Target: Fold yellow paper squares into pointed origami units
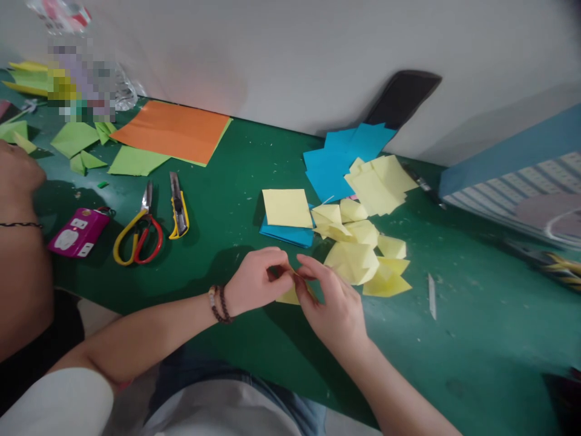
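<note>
Between my two hands is a small piece of yellow paper [287, 296], partly hidden by the fingers. My left hand [261, 280], with bracelets at the wrist, pinches its upper edge between thumb and forefinger. From the other side, my right hand [333, 300] grips the same edge with its fingertips. Just beyond lies a stack of pale yellow square paper [287, 208] on blue paper [285, 235]. Several folded yellow paper pieces [351, 261] sit beside my right hand. Farther back, blue sheets [329, 166] and loose pale yellow squares [381, 183] overlap.
On the left are scissors [138, 239], a box cutter [178, 209] and a purple box [82, 232]. Orange paper [177, 130] and green paper pieces [75, 139] lie behind. A phone [403, 97] leans on the wall. Another person's hand [20, 169] rests at far left.
</note>
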The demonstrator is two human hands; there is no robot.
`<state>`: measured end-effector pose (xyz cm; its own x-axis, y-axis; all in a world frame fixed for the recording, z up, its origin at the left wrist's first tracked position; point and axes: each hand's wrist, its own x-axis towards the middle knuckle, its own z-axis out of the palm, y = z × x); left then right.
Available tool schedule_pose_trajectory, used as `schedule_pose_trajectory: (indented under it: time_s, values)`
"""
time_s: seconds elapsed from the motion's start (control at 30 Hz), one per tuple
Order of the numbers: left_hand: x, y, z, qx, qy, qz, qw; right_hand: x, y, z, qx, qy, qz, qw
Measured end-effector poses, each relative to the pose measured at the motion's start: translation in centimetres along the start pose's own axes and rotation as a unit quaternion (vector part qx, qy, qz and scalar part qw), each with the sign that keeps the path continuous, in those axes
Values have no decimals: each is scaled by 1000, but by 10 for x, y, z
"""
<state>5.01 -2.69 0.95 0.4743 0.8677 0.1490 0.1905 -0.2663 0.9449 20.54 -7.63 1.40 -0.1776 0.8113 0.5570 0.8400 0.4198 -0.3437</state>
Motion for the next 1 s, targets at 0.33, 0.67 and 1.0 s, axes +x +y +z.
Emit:
schedule_pose_trajectory:
  time_s: [0.33, 0.67, 1.0]
  values:
    - [1, 0, 0, 6, 5, 12, 1000, 0, -2, 0, 0, -4, -2, 1000]
    - [-1, 1, 0, 7, -2, 16, 1000, 1, -1, -1, -3, 0, -2, 1000]
    - [-1, -3, 0, 12, -2, 27, 1000, 0, -5, -2, -6, -7, -6, 1000]
